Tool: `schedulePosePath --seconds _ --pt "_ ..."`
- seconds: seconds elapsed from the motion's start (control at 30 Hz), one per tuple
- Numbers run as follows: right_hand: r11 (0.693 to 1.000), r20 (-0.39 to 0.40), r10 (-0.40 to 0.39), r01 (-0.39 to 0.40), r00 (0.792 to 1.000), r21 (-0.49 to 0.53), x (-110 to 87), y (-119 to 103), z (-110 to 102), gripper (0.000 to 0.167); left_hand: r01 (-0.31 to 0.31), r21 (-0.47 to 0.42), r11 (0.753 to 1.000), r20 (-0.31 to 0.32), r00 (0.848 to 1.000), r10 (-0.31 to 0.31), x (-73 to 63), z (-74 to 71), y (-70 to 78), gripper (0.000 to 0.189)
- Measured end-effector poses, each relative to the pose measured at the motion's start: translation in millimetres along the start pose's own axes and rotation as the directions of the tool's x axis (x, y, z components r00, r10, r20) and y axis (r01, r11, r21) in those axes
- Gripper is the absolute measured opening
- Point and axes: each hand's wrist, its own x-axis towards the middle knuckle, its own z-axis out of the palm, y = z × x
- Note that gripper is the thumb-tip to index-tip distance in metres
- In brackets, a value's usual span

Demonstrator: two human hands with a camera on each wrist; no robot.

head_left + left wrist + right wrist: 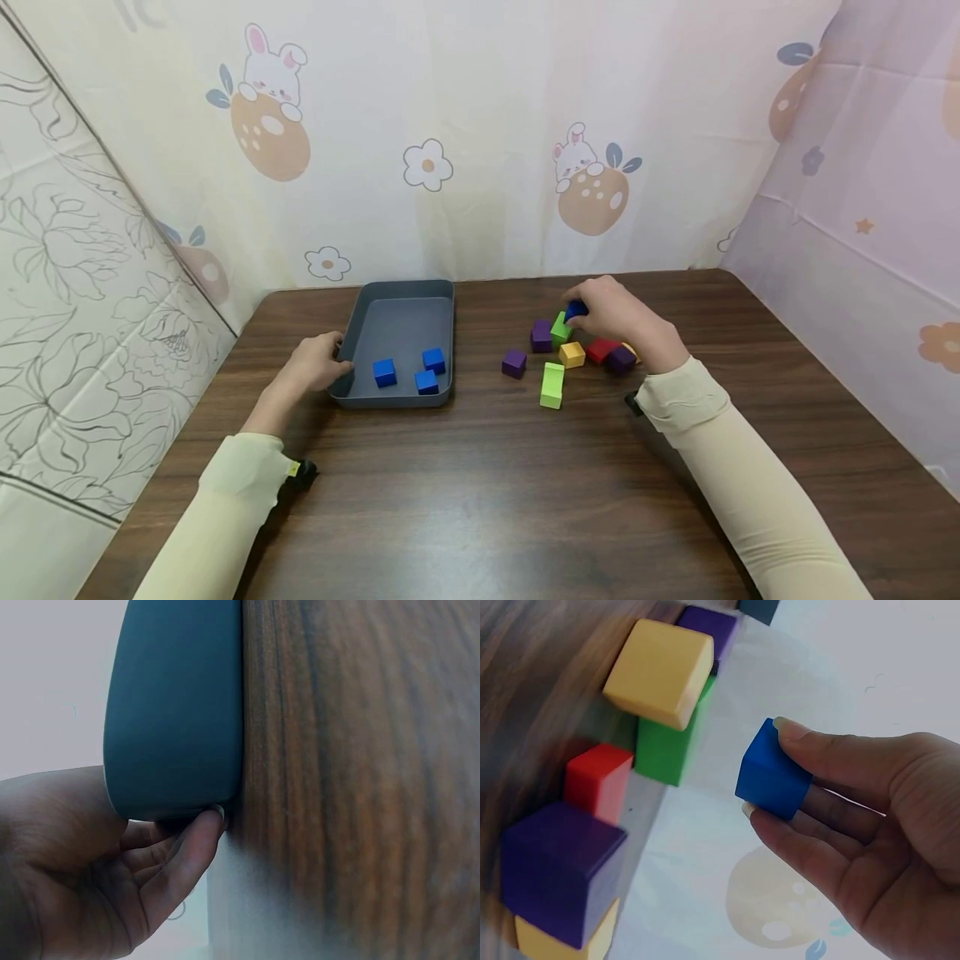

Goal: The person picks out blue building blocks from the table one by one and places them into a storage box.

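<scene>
A dark grey tray [405, 302] stands at the back left, with three blue cubes [385, 372] in its near part. At its left side my left hand [313, 364] grips the wall near the front corner. In the left wrist view, fingers [187, 859] touch the outside of the tray [176, 712]; the thumb is hidden behind the rim. My right hand [618, 312] pinches a blue cube [772, 771] between thumb and fingers, raised above the loose blocks. Below it are a green block [561, 331], a purple cube [542, 337] and a yellow cube [572, 355].
Nearer the right wrist lie a red block [601, 350] and a purple cube [620, 360], with a yellow block partly hidden behind. Another purple cube [513, 364] and a light green block [552, 386] lie toward the middle. A patterned curtain [495, 208] hangs behind the table.
</scene>
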Motion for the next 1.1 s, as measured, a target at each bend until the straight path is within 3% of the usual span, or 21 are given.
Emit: schedulePosePath --seconds 0.67,1.1 --pt "0.997 0.017 -0.062 0.061 0.998 0.050 13.2 -36.3 2.0 0.039 -0.005 0.007 1.000 0.014 1.000 0.005 1.0 0.0 -2.8 0.050" --pt "0.988 0.005 -0.131 0.130 0.991 0.084 29.6 -76.8 5.9 0.039 -0.001 0.002 1.000 0.005 1.000 0.001 -0.5 -1.7 0.3 0.050"
